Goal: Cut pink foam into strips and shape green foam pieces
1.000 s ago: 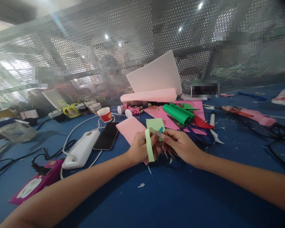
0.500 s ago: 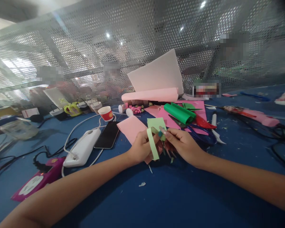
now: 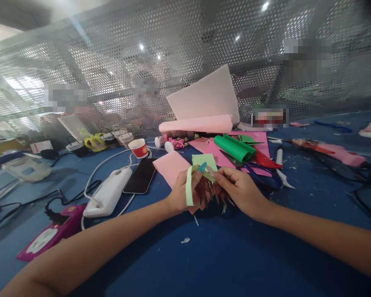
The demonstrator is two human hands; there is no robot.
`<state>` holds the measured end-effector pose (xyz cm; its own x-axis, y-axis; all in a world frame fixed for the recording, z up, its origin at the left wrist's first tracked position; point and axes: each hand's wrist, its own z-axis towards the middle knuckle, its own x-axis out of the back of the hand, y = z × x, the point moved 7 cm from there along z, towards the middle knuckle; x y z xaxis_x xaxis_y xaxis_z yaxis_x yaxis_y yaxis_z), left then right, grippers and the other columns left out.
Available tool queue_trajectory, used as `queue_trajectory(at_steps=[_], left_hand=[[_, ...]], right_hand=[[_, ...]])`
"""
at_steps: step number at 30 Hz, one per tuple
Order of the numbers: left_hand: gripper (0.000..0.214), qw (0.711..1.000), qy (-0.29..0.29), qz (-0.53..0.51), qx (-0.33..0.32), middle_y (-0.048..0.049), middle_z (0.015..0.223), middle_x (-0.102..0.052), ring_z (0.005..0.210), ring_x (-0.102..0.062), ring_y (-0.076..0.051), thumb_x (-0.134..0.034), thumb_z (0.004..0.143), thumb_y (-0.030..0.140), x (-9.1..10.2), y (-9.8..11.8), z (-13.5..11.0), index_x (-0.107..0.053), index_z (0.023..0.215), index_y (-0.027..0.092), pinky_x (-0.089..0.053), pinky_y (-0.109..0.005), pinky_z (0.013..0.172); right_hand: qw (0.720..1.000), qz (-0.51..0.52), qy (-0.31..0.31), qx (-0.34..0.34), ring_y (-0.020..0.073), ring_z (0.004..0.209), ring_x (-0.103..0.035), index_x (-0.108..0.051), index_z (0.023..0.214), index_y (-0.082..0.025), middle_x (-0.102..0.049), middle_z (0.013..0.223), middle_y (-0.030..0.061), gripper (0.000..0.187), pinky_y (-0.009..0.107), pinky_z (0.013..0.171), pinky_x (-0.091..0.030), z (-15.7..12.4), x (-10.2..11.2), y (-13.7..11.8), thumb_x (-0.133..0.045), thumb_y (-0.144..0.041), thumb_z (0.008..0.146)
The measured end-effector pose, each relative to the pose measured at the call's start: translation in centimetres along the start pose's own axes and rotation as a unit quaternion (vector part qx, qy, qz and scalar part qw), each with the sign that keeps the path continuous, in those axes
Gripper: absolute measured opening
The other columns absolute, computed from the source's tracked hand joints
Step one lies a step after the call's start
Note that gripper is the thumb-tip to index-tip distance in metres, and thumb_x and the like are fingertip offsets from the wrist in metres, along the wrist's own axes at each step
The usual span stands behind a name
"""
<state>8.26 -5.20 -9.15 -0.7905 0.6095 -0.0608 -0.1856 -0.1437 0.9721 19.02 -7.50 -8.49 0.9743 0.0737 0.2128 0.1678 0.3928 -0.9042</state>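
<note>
Between both hands is a narrow light green paper strip (image 3: 189, 189), one end hanging down in a curve over the left fingers. My left hand (image 3: 184, 192) is closed on it, thumb with a long teal nail on top. My right hand (image 3: 241, 188) pinches the other part of the strip between thumb and fingers. Just beyond the fingertips lies a light green paper piece (image 3: 206, 159). A pink paper sheet (image 3: 170, 166) lies flat beside and partly under my left hand. The lower fingers of both hands are in shadow.
Left of the hands are a black phone (image 3: 140, 176), a white power strip (image 3: 108, 192), a purple device (image 3: 54, 231) and a red paper cup (image 3: 138, 147). Behind lie a green roll (image 3: 234, 149), a pink roll (image 3: 196, 123) and blue-handled scissors (image 3: 276, 180). A pink glue gun (image 3: 336, 152) rests at right.
The left thumb has shifted up over the strip, and its teal nail now shows fully. The strip's hanging end has swung left and curves more. The right hand has barely moved.
</note>
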Motion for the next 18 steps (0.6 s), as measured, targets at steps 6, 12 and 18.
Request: queue_trajectory(at_steps=[6,12,18], left_hand=[[0.028,0.998,0.034,0.058,-0.006,0.0023,0.05,-0.055,0.03,-0.05,-0.011,-0.055,0.082,0.044,0.1,-0.1,-0.2,-0.051,0.077,0.017,-0.037,-0.019,0.026],[0.024,0.995,0.061,0.08,-0.025,0.0037,0.049,-0.054,0.032,-0.05,-0.01,-0.055,0.083,0.04,0.3,0.3,-0.4,-0.048,0.074,0.018,-0.037,-0.019,0.029],[0.025,0.992,0.069,0.1,-0.02,0.0041,0.047,-0.054,0.029,-0.046,-0.009,-0.054,0.084,0.041,0.3,0.5,-0.6,-0.048,0.074,0.018,-0.03,-0.017,0.027]], right_hand=[[1.0,0.025,0.006,-0.017,0.0092,0.048,-0.049,-0.052,0.07,-0.018,-0.054,0.058,-0.0021,0.032,0.021,0.045,-0.038,-0.3,-0.4,0.4,-0.049,-0.045,0.087],[0.987,0.152,0.008,-0.059,0.0107,0.048,-0.05,-0.049,0.071,-0.02,-0.053,0.058,-0.0018,0.036,0.023,0.046,-0.042,-0.4,-0.9,1.0,-0.045,-0.052,0.087],[0.986,0.157,-0.033,-0.049,0.0095,0.048,-0.05,-0.048,0.071,-0.019,-0.052,0.057,-0.0031,0.035,0.022,0.045,-0.042,-0.4,-1.4,0.6,-0.048,-0.051,0.086]])
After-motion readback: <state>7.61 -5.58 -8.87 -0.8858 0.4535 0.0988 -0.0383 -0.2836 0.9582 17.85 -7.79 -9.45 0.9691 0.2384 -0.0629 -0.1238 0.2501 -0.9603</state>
